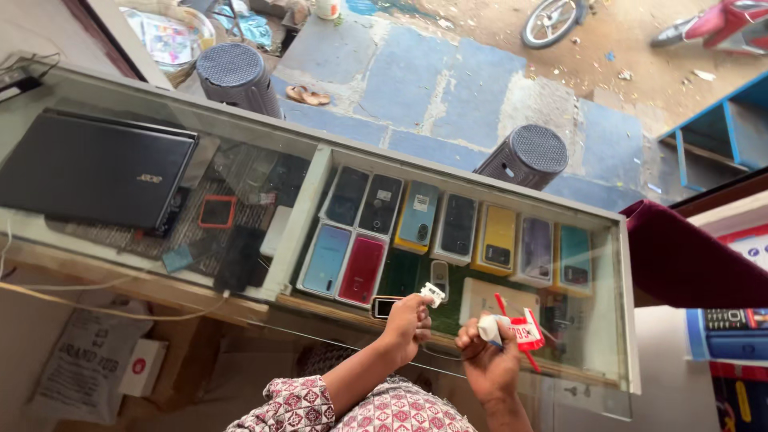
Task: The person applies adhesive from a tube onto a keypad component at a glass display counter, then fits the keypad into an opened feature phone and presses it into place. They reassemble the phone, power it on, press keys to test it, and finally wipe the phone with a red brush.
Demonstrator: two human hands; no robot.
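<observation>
Head view shows us looking down at a glass counter (552,210) with phone boxes under the glass. We use the counter as our marker. Our left hand (406,324) is over its near edge, pinched shut on a small white part (433,294). Our right hand (486,364) is just beside it, a little nearer to us, squeezed around a small white tube (489,327) with a red and white wrapper (526,330). The two hands are close but not touching. A closed black laptop (92,170) lies on the far left of the counter, well away from our hands. We think the tiny part could slip from our fingers, because it is so small and held only at the tips. If we squeeze the tube too hard, what is inside might drip on the glass.
</observation>
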